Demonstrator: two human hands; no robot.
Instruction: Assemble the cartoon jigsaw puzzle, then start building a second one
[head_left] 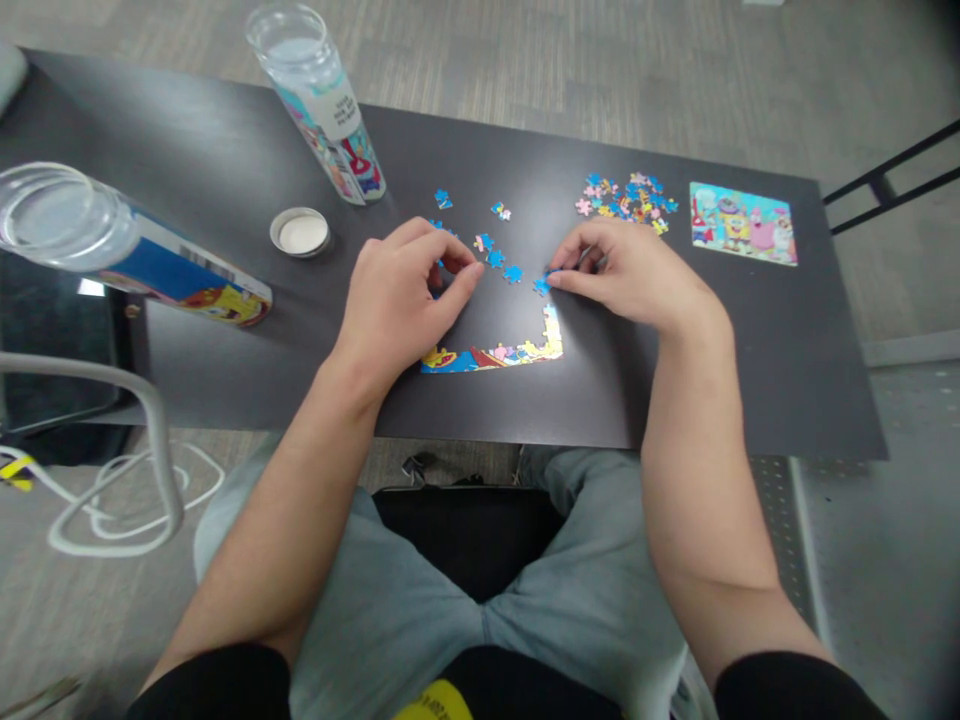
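My right hand [626,270] pinches a blue jigsaw puzzle piece [541,287] between thumb and forefinger, just above the upright right side of a partly joined puzzle border [502,357]. That border forms an L, with a colourful bottom strip and a short yellow and light blue side. Over its left end hovers my left hand [409,290], fingers curled and thumb close to the forefinger; whatever they may hold is hidden. Loose blue pieces [494,259] lie in a slanting row between my hands, some partly covered by my left fingers.
Farther back lie two single pieces [443,199] and, to the right, a pile of mixed pieces [626,200]. A cartoon picture card [742,224] lies beside the pile. On the left stand a clear labelled jar [319,105], another jar [150,250] and a round lid [300,232].
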